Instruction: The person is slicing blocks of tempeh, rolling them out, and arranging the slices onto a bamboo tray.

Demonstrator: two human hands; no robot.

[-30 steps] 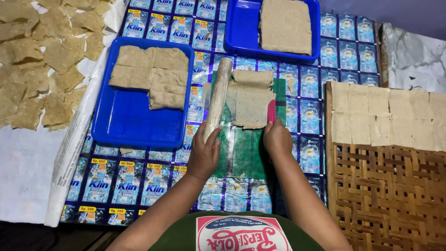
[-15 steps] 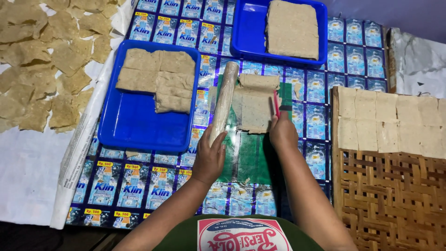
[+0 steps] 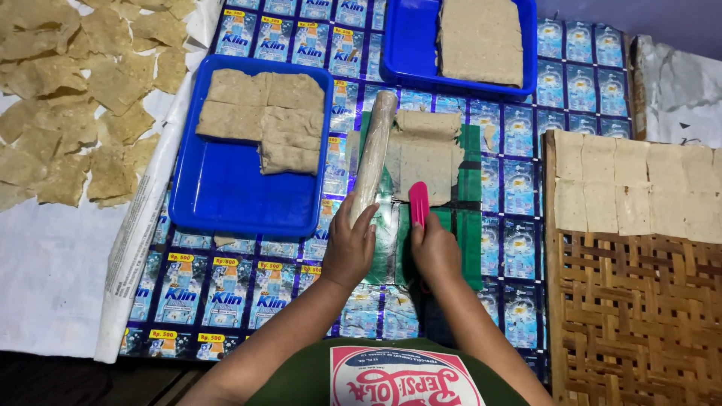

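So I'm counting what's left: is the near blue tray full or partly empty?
Partly empty: the near blue tray has dough slabs only at its far end.

Scraper (image 3: pixel 418 203): bright pink. Rolling pin (image 3: pixel 374 154): pale beige, wrapped in clear film. Dough sheet (image 3: pixel 421 154): dull tan. Green mat (image 3: pixel 470 225) beneath: solid green, dark band across. Two trays (image 3: pixel 226 203) (image 3: pixel 410 71): saturated blue, tan slabs inside. Floor cover (image 3: pixel 241 289): repeating blue-white sachet print, small yellow labels. Woven rack (image 3: pixel 639 316): brown basket weave, cream squares (image 3: pixel 632 184) on top. Crackers (image 3: pixel 68 98): mottled golden-tan on white sheet (image 3: pixel 45 278).
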